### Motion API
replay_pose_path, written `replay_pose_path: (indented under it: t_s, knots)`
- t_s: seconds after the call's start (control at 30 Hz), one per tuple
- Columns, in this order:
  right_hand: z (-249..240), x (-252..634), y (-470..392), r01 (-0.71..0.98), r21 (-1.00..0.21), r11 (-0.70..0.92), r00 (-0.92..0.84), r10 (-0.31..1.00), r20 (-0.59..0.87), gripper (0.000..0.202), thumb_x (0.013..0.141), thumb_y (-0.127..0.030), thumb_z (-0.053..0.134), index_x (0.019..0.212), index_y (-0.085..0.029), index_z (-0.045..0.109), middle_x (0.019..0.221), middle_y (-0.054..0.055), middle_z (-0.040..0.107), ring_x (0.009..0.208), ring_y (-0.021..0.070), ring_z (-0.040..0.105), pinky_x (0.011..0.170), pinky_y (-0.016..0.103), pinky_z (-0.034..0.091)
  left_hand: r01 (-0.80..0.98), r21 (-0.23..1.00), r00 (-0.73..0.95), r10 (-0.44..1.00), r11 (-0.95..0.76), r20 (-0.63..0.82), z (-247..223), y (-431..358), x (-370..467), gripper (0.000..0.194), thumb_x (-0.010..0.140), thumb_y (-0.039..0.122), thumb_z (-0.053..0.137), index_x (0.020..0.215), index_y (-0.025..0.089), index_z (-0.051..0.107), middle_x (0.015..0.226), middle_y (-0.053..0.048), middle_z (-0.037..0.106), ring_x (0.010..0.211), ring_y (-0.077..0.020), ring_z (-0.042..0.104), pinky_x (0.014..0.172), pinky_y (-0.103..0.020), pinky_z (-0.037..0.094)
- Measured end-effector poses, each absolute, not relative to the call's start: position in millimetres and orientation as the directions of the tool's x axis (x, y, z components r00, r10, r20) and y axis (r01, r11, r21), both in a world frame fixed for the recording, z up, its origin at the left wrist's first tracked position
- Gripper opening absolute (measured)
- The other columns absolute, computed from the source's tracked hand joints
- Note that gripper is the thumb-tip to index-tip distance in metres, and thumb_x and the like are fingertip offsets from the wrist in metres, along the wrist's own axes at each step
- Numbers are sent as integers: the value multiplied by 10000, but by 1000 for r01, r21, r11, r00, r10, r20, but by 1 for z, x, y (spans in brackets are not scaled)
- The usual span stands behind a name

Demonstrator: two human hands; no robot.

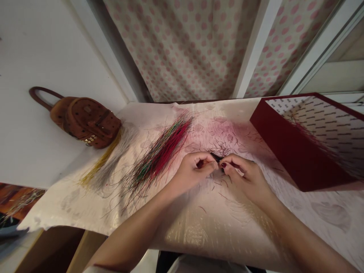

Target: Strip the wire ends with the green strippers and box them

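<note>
Small black object (216, 156) sits between left hand (196, 167) and right hand (245, 175), each grip pinched closed on it.

1. Between the fingertips of the left hand (197, 167) and right hand (241, 170): a held piece (216, 156), above the table cover (301, 212).
2. Just beyond and below both hands: clippings (222, 147), on the cover.
3. Left of the left hand: a strand bundle (170, 146); farther left, another bundle (98, 167), then the backpack (88, 117) behind it.
4. Right of the right hand: a box (275, 151), strands (315, 142) inside.
5. Well beyond both hands: a curtain (184, 45).
</note>
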State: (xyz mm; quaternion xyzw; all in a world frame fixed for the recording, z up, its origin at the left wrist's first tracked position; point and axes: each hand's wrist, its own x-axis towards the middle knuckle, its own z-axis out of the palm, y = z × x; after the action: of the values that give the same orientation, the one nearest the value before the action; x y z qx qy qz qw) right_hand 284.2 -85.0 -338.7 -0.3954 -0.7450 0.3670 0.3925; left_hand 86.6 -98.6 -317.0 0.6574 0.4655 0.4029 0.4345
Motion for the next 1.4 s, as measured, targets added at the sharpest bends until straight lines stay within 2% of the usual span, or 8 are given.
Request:
replay_pose_path:
  t_s: [0.2, 0.33, 0.47, 0.6, 0.83, 1.07, 1.23, 1.4]
  knots:
    - [-334, 282, -85, -82, -990, -111, -530, 847, -51, 222, 970, -347, 565, 805, -201, 594, 654, -34, 484, 532, 106, 386, 517, 269, 306, 239, 948, 277, 950, -210, 141, -321, -98, 87, 179, 904, 237, 593, 764, 157, 672, 722, -9, 645, 672, -119, 529, 635, -261, 384]
    - [-337, 285, -86, 142, -960, 241, -420, 893, 162, 120, 997, -257, 504, 1014, -222, 618, 788, 3, 576, 632, 146, 516, 583, 292, 415, 201, 970, 248, 965, -140, 87, -314, -96, 86, 164, 886, 233, 610, 762, 160, 689, 756, -22, 676, 707, -130, 572, 662, -262, 420]
    - [-339, 288, -86, 403, -646, 648, -459, 754, 470, 280, 1004, -204, 508, 1273, -246, 571, 1068, 69, 630, 919, 212, 624, 799, 353, 503, 98, 993, 251, 967, -60, 34, -309, -96, 85, 166, 876, 235, 615, 747, 162, 689, 770, -29, 683, 714, -132, 585, 661, -257, 438]
    - [-339, 290, -85, 443, -548, 709, -462, 705, 538, 203, 1002, -252, 590, 1204, -242, 606, 1039, 58, 630, 855, 196, 627, 744, 328, 508, 130, 987, 244, 968, -91, 57, -312, -97, 86, 175, 878, 239, 621, 737, 153, 678, 743, -14, 652, 696, -122, 554, 650, -251, 409]
    - [-337, 287, -86, 370, -634, 679, -410, 732, 545, 75, 988, -235, 603, 1045, -237, 652, 947, 37, 645, 837, 188, 619, 731, 329, 481, 263, 946, 237, 964, -187, 125, -316, -99, 88, 193, 896, 230, 591, 732, 151, 655, 677, 11, 583, 633, -103, 466, 596, -247, 331]
    - [-336, 285, -85, 43, -993, 109, -368, 926, 85, 237, 972, -381, 589, 822, -212, 659, 706, -3, 558, 563, 125, 443, 548, 289, 385, 351, 868, 272, 925, -352, 265, -319, -103, 88, 143, 885, 180, 576, 784, 170, 676, 703, 3, 606, 629, -106, 468, 607, -246, 367]
    - [-336, 285, -84, -179, -936, -304, -527, 833, -170, 280, 920, -400, 645, 738, -195, 587, 687, -20, 494, 508, 89, 322, 480, 263, 291, 339, 862, 305, 911, -377, 278, -319, -103, 88, 166, 908, 199, 578, 781, 170, 681, 710, -7, 620, 633, -111, 475, 597, -249, 367]
    - [-339, 287, -87, 159, -944, 288, -262, 934, 241, 125, 994, -288, 543, 1074, -238, 626, 897, 16, 615, 690, 148, 553, 648, 308, 455, 262, 937, 205, 962, -230, 179, -317, -100, 88, 161, 889, 219, 609, 748, 159, 658, 687, 3, 607, 628, -104, 486, 586, -239, 358]
